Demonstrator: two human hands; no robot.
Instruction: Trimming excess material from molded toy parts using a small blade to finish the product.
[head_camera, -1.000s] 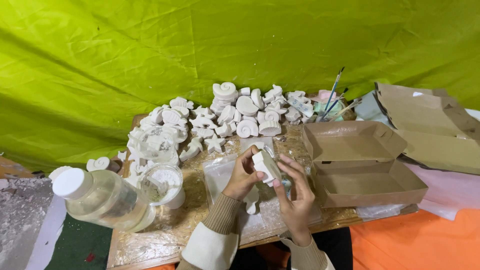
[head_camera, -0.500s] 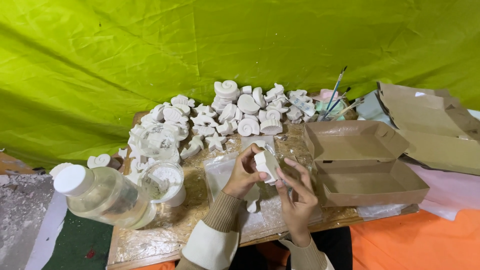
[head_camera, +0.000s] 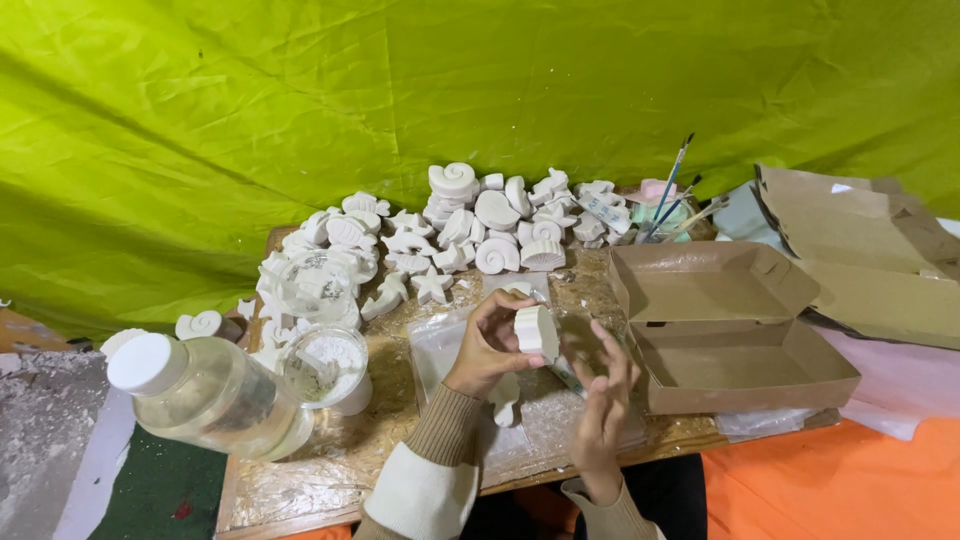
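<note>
left hand: (head_camera: 490, 345) fingers curled round a small white plaster piece (head_camera: 537, 331), thumb on the near face, fingertips over the top edge; closed on it.
right hand: (head_camera: 603, 395) at 4 o'clock from the piece, fingers loosely spread, index tip near its lower right edge; cannot tell if it touches. Holds nothing.
piece location: lifted above the board (head_camera: 330, 470), centre of view, just left of the open cardboard box (head_camera: 740, 340).
piece handling: looks like cast plaster, so stiff, fairly light, dusty rather than slick, likely to chip on thin ribs or corners. Best held by the flat faces or thick body, not the scalloped rim.
under the hands: clear plastic sheet (head_camera: 440, 350) with another white piece (head_camera: 505, 398) lying on it at 6 o'clock from the held one.
12 o'clock: heap of white shell and star casts (head_camera: 480, 220) along the far edge of the board.
1 o'clock: brushes (head_camera: 670, 195) standing in a cup.
9 o'clock: cup of white powder (head_camera: 325, 365); clear bottle with white cap (head_camera: 205, 395) lying tilted beside it.
3 o'clock: second flattened cardboard box (head_camera: 860, 255).
backdrop: green tarp (head_camera: 300, 100).
</note>
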